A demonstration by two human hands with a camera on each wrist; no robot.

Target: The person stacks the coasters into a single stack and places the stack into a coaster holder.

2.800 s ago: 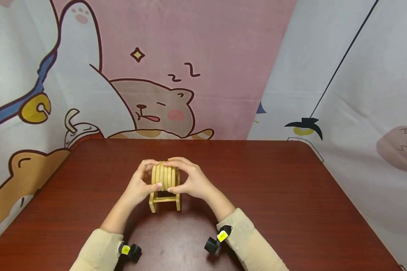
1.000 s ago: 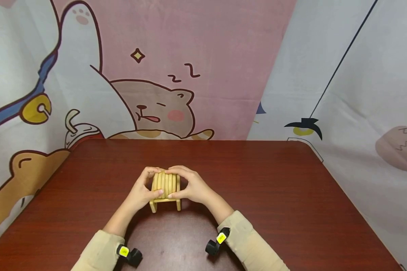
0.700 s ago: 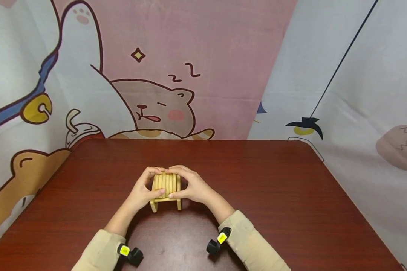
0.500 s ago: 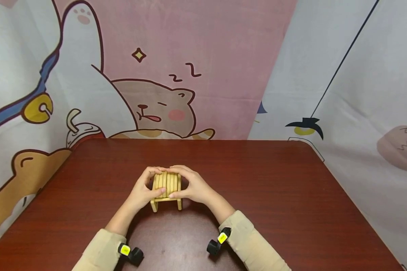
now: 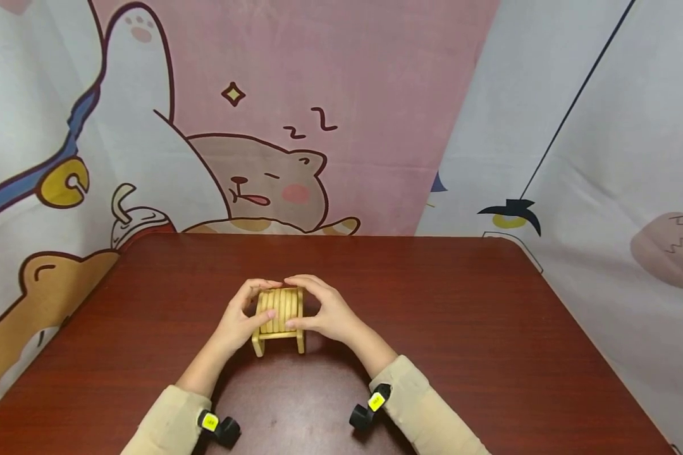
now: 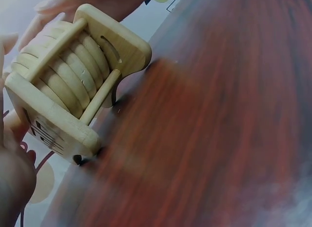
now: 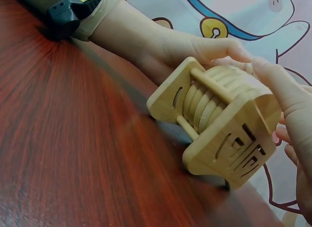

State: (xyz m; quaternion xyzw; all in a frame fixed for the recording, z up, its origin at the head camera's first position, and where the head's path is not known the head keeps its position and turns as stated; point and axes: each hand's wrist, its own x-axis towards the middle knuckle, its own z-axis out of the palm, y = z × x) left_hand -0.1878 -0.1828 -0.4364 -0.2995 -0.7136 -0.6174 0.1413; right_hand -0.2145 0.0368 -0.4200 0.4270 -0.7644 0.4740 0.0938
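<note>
In the head view, a light bamboo coaster rack (image 5: 258,346) stands on the table. Several round wooden coasters (image 5: 277,303) sit upright in it, side by side. Both hands arch over it, fingertips at the top and thumbs at the front. The left hand (image 5: 237,319) is at the left side, its thumb across the front of the coasters. At the right side, the right hand (image 5: 331,313) has its fingers raised and rather straight over the top edge. The right wrist view shows slotted cut-outs in the rack's end panel (image 7: 239,144). Whether the fingertips still touch the coasters is hard to see.
The dark red-brown table (image 5: 461,328) spreads out around the rack. A cloth backdrop (image 5: 375,114) with cartoon animals hangs behind its far edge. Small black cameras (image 5: 226,431) are strapped to both sleeves.
Earlier the hands held the coasters higher above the rack; the coasters have come down into it. Since half a second ago, the right hand has loosened and shifted slightly right, and the thumbs have spread apart.
</note>
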